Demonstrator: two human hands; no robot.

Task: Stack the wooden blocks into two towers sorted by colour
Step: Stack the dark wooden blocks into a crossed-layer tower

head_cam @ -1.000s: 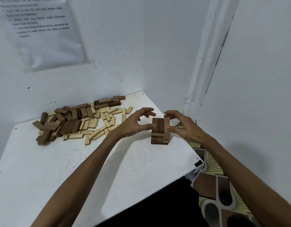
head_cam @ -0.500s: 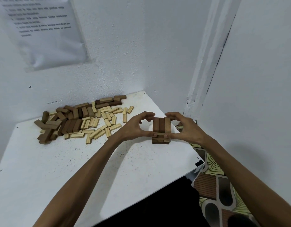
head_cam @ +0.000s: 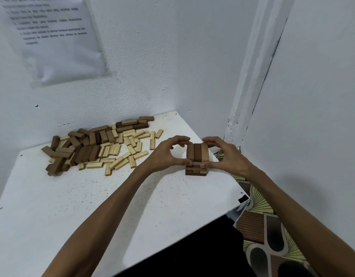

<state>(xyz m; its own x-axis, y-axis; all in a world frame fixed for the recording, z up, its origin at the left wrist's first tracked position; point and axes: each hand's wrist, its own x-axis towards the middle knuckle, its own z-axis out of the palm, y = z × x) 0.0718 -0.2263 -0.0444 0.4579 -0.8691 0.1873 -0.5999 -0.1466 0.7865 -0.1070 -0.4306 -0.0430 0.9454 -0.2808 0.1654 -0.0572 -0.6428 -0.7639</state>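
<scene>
- Head view: a short tower (head_cam: 196, 170) of dark brown blocks stands on the white table (head_cam: 92, 196), near its right edge.
- Its top layer (head_cam: 197, 153) is three brown blocks side by side; whether they rest fully on the course below cannot be told.
- From the left, the left grip (head_cam: 166, 155) grasps the top layer, thumb at the front lower edge and fingers curled over the far end.
- From the right, the right grip (head_cam: 225, 156) grasps it the same way.
- Far left on the table lies a loose pile (head_cam: 100, 144) of dark and pale blocks, well apart from the tower.
- On the wall hangs a printed sheet (head_cam: 55, 37).
</scene>
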